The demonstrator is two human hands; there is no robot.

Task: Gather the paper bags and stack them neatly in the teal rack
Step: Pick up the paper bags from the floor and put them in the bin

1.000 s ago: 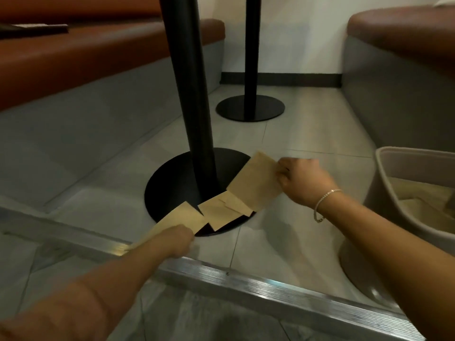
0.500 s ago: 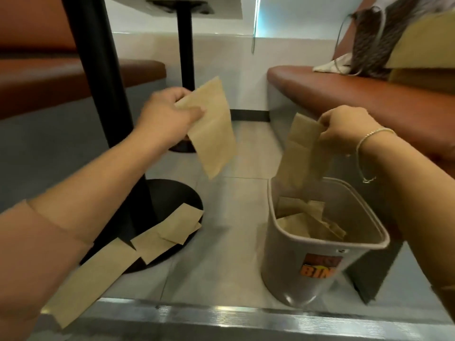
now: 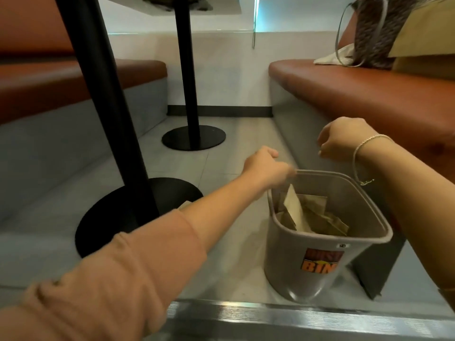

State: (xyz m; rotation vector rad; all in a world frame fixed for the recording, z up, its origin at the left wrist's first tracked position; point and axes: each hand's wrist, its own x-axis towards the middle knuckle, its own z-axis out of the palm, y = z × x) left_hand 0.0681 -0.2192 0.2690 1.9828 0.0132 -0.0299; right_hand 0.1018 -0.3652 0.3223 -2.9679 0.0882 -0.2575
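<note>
A grey plastic bin (image 3: 320, 262) with an orange "BIN" label stands on the floor at the right and holds several brown paper bags (image 3: 317, 221). One bag (image 3: 294, 207) stands on end at the bin's left side. My left hand (image 3: 267, 167) hovers over the bin's left rim with its fingers pointing down just above that bag, and I see nothing in them. Higher up and behind the bin, my right hand (image 3: 343, 141) hangs loosely curled and holds nothing. A corner of a loose bag (image 3: 185, 205) peeks out on the black table base, behind my left forearm.
A black table post (image 3: 105, 114) on a round base (image 3: 118, 217) stands left of the bin, and a second post (image 3: 188, 77) stands farther back. Brown benches (image 3: 357, 94) flank the tiled floor, with a handbag (image 3: 374, 33) on the right one. A metal floor strip (image 3: 307, 321) runs along the near edge.
Both hands have lowered their bags into the bin and now hold none. My left hand moved right and down to the bin's rim.
</note>
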